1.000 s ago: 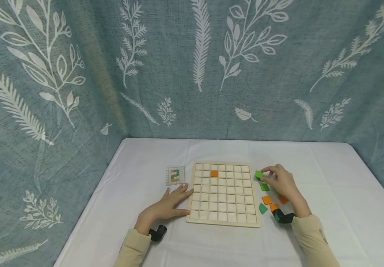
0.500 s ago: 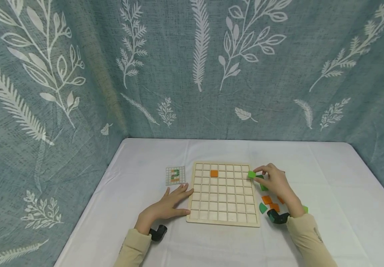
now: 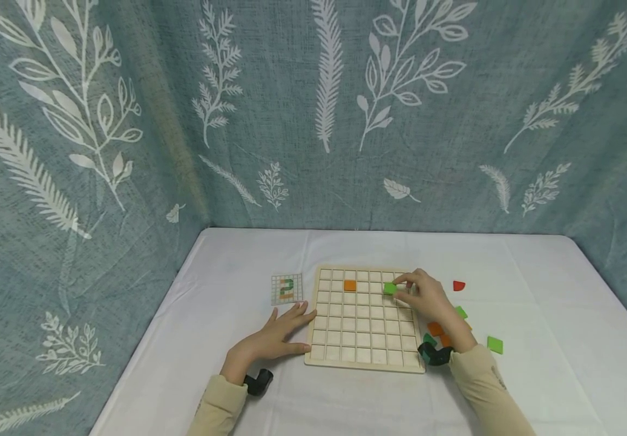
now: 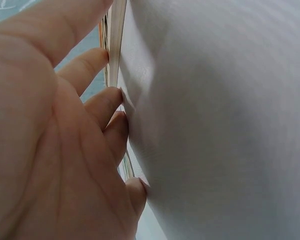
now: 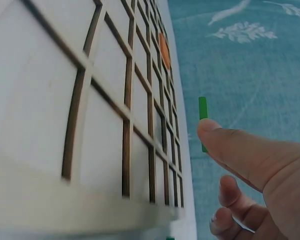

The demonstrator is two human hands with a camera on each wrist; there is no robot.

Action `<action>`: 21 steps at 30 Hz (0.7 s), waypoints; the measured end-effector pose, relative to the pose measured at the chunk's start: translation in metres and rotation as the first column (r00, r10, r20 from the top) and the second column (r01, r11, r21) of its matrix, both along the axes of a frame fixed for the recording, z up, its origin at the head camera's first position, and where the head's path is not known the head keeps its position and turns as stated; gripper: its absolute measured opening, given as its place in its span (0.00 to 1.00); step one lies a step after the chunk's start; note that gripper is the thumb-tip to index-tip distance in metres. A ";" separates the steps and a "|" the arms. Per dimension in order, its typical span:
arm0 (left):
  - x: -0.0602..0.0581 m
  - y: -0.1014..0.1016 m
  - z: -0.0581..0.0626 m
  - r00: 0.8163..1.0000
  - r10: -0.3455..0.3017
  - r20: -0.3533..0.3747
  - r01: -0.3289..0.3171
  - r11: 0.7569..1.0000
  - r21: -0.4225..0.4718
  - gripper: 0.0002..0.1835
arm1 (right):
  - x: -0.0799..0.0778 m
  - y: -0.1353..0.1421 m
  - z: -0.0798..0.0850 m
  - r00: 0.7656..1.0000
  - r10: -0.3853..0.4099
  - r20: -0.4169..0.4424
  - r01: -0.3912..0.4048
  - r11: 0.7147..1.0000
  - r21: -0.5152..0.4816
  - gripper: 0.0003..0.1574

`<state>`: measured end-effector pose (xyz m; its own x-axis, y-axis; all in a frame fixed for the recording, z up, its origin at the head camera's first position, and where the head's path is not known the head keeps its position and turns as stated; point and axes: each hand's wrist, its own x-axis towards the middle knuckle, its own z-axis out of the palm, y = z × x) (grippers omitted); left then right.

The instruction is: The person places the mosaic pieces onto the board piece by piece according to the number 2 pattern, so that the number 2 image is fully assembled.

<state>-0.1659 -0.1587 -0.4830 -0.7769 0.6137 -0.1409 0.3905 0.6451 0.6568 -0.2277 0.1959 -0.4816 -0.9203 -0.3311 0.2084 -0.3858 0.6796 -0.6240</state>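
Note:
A wooden grid board point(image 3: 365, 360) lies on the white table, with one orange square tile point(image 3: 350, 285) in a cell of its second row. My right hand point(image 3: 426, 298) pinches a light green square tile point(image 3: 390, 289) between thumb and fingers over the upper right of the board. In the right wrist view that green tile point(image 5: 203, 107) appears edge-on, apart from the grid. Spread on the table at the board's left edge, my left hand point(image 3: 278, 335) touches the frame with its fingertips and thumb. The left wrist view shows its fingers point(image 4: 102, 107) along the board's side.
Beyond my left fingers lies a small printed pattern card point(image 3: 286, 289). Right of the board are loose pieces: a red piece point(image 3: 459, 285), a green square point(image 3: 495, 344), another green tile point(image 3: 460, 312) and orange tiles point(image 3: 434, 329), partly behind my right arm. A patterned curtain point(image 3: 292, 121) hangs behind.
My right hand has carried the light green tile leftward from the loose pieces to above the board. The red piece has come into view. My left hand stays in place.

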 end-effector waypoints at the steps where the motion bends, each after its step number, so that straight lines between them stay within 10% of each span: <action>1: 0.000 0.000 0.000 1.000 0.001 0.000 -0.001 1.000 -0.002 0.38 | -0.001 -0.002 0.000 1.000 0.002 0.000 -0.002 1.000 -0.001 0.14; 21: 0.000 -0.001 0.000 1.000 0.014 0.002 -0.014 1.000 -0.023 0.38 | -0.006 -0.034 -0.002 0.998 0.042 -0.038 -0.041 0.998 0.044 0.15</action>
